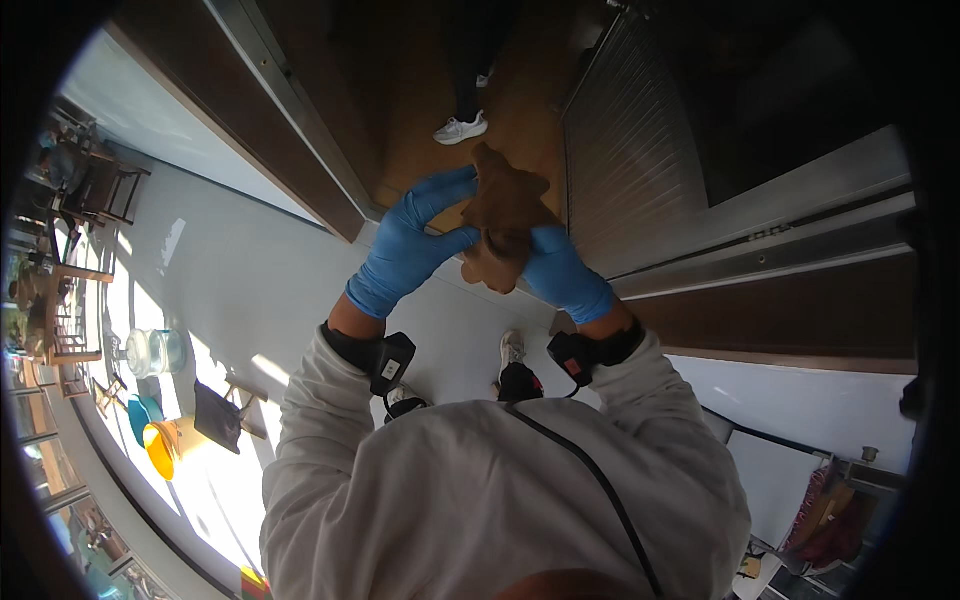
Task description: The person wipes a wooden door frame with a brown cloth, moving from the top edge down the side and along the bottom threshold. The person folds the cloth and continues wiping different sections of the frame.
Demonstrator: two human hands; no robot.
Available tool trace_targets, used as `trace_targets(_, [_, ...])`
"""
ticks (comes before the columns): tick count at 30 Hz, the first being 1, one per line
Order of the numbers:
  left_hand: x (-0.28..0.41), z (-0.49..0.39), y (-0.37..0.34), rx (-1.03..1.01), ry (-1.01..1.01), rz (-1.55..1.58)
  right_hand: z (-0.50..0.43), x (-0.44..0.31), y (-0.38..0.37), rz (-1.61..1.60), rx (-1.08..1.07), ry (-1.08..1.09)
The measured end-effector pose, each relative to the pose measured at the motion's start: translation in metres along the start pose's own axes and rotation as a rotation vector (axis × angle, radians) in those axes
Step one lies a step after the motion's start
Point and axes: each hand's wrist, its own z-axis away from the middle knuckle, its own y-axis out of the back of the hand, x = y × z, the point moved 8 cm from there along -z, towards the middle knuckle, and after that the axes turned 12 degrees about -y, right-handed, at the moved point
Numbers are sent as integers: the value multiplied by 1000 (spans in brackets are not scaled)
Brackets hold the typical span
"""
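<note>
A crumpled brown cloth (506,202) is between my two hands in front of my chest, in the doorway. My left hand (420,236), in a blue disposable glove, is at the cloth's left side, with its fingertips and thumb at the cloth's edge. My right hand (562,266), in a matching glove, grips the cloth's lower right part; its fingers are partly hidden behind the cloth. Black straps with small boxes are around both wrists.
A person in dark trousers and a white sneaker (461,129) stands beyond the threshold. A metal-framed door (645,172) is at the right, a brown door frame (225,112) at the left. Farther left are a water jug (155,352), a yellow bucket (160,450), a stool and wooden chairs.
</note>
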Motion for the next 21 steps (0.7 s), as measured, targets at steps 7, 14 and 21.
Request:
trace_targets(7, [35, -25, 39, 177, 181, 24, 8, -78, 1, 716, 227, 342])
trace_targets(14, [130, -63, 84, 212, -288, -553, -36, -81, -25, 682, 339, 295])
trace_targets(21, [144, -20, 79, -82, -238, -724, -108, -48, -86, 670, 192, 429])
